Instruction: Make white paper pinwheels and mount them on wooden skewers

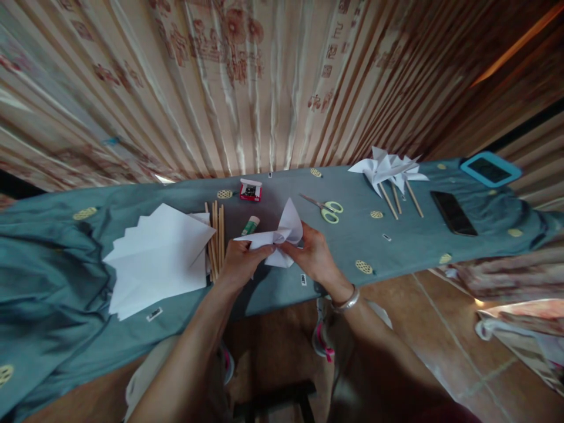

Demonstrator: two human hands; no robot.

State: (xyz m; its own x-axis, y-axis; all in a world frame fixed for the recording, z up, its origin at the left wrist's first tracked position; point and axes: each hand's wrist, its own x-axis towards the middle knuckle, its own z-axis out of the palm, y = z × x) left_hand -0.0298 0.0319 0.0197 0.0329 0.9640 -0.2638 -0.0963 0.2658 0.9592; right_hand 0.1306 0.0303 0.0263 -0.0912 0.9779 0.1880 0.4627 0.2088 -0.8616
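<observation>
Between both hands is a white paper pinwheel (289, 226), its blades curled in toward the middle. My left hand (240, 261) pinches it from the left, thumb near the centre. From the right, my right hand (314, 251) grips it with thumb and fingers at the centre; a bracelet circles that wrist. A green glue stick (251, 225) lies just behind my left hand, partly covered by the paper. Wooden sticks (218, 229) lie left of it, beside a fanned stack of white paper (158, 252). Green-handled scissors (328, 210) rest behind my right hand.
A small open red box (251, 190) with dark contents sits at the back. Several finished pinwheels on sticks (388, 170) lie at the right, near a black phone (453, 212) and a blue-framed tablet (490, 168). A pleated curtain (264, 88) hangs behind the cloth-covered table (343, 252).
</observation>
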